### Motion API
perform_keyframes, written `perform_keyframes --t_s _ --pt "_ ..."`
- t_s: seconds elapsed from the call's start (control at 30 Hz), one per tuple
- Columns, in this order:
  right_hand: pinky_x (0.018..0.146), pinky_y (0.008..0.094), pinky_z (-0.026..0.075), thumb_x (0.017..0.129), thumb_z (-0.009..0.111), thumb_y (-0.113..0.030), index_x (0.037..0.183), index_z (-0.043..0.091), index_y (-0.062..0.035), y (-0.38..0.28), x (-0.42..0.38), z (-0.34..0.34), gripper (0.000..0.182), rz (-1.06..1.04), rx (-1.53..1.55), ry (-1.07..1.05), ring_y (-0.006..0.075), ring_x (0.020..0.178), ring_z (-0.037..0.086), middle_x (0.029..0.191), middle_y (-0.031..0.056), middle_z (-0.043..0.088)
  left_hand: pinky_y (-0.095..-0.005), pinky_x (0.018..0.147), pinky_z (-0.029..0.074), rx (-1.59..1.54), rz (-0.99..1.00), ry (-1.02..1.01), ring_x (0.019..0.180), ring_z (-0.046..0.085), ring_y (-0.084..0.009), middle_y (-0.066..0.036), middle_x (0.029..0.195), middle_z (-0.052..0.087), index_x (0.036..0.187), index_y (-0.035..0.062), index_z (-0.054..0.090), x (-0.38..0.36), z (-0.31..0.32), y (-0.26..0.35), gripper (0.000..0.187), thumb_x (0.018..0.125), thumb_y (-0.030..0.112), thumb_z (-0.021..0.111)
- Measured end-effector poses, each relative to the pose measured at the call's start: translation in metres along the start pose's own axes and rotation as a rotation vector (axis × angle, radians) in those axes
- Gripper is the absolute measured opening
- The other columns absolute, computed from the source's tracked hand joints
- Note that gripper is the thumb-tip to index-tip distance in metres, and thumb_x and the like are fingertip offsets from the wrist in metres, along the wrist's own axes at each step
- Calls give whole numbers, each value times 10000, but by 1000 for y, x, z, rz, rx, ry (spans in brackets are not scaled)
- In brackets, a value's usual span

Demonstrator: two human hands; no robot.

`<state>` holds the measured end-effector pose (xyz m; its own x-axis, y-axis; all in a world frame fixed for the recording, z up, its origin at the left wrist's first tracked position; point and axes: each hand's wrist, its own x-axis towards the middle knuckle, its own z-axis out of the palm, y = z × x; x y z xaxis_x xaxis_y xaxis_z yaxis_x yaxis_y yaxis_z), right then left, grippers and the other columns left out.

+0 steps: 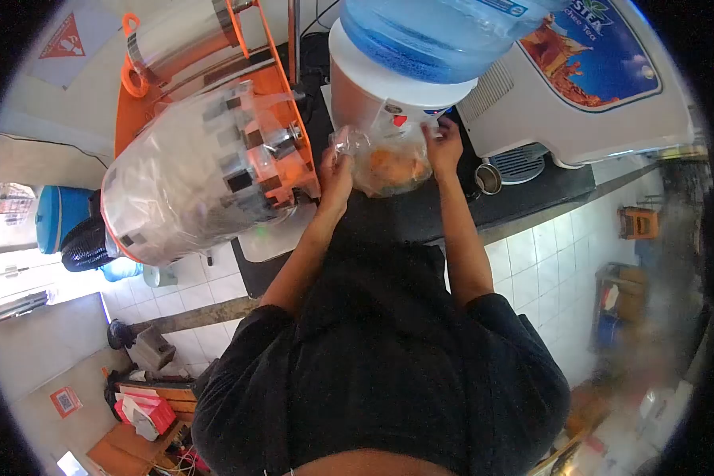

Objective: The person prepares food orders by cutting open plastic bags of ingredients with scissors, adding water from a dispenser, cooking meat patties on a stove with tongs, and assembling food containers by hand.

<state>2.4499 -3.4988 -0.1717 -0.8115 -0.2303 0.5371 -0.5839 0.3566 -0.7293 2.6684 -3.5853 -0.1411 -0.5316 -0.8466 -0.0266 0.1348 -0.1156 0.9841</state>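
A clear plastic bag (394, 170) with orange contents hangs in front of the white water dispenser (365, 91), just above the black counter. My left hand (337, 176) has its fingers closed on the bag's upper left edge. At the bag's upper right, my right hand (444, 147) is raised beside the dispenser's front, its thumb and fingers near the tap area. Whether those fingers grip the bag or the tap is too small to tell. A large blue water bottle (436, 40) stands upside down on the dispenser.
Left of my left hand stands an orange-framed machine (301, 103) with a big plastic-wrapped roll (182, 174). A white drink machine (587, 103) is at the right. A small metal cup (488, 179) sits on the black counter (389, 220) near my right forearm.
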Motion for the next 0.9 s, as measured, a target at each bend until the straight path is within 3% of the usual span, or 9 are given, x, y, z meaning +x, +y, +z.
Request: perform_keyframes --t_s 0.07,0.17,0.53,0.6,0.7,0.73,0.8,0.87,0.9 --pt "657 363 475 824 663 -314 902 630 -23 15 14 -6 303 143 -5 -312 229 730 624 809 117 649 -308 1009 345 -56 121 -40 1233 429 -180 -63 1375 454 1368 86 425 0 -1 0 455 913 89 410" --pt "637 363 476 863 608 -319 847 639 -30 -2 7 -25 291 155 111 -219 259 659 626 711 144 629 -318 1025 338 34 155 -33 1247 423 -190 -73 1375 453 1372 71 420 -1 -5 -1 490 884 32 395" --pt "659 403 503 878 559 -267 898 653 -71 2 -32 -70 218 51 -23 -506 331 764 660 815 168 654 -302 1033 332 142 203 31 1257 428 -201 -103 1376 453 1333 31 463 -16 4 -1 471 869 -20 399" --pt "638 406 512 869 535 -184 900 671 -82 24 -24 -61 173 -139 -472 -451 305 710 665 787 155 674 -302 1021 335 117 140 50 1235 440 -202 -104 1396 438 1341 40 458 -14 7 0 460 886 19 398" --pt "704 462 522 859 498 -222 895 692 -74 26 -9 -60 247 -18 -722 -653 358 826 660 872 171 678 -304 1017 334 105 41 58 1233 446 -205 -110 1380 454 1323 25 466 -7 7 7 403 927 72 409" --pt "747 458 528 849 494 -254 887 701 -60 1 -6 -71 286 -13 -771 -801 365 871 659 907 181 678 -307 1020 330 132 83 52 1242 441 -209 -118 1376 456 1319 21 465 -7 9 11 389 942 96 409" --pt "754 458 527 844 495 -242 870 698 -43 -4 -9 -67 285 -18 -772 -846 372 882 655 917 190 676 -311 1024 327 164 131 40 1251 436 -213 -126 1373 457 1316 18 463 -10 15 16 377 957 120 409" --pt "762 458 526 840 495 -230 852 694 -27 -10 -3 -64 285 -30 -779 -879 379 892 651 928 199 673 -320 920 412 397 346 180 1029 558 -238 -142 1138 575 1315 22 459 -13 26 17 424 897 -2 390" --pt "722 439 537 828 512 -205 845 696 -41 -27 -2 -69 247 -80 -788 -875 351 881 663 937 187 676 -320 920 412 398 347 174 1029 558 -238 -142 1138 575 1315 22 459 -14 31 15 424 897 -2 390"
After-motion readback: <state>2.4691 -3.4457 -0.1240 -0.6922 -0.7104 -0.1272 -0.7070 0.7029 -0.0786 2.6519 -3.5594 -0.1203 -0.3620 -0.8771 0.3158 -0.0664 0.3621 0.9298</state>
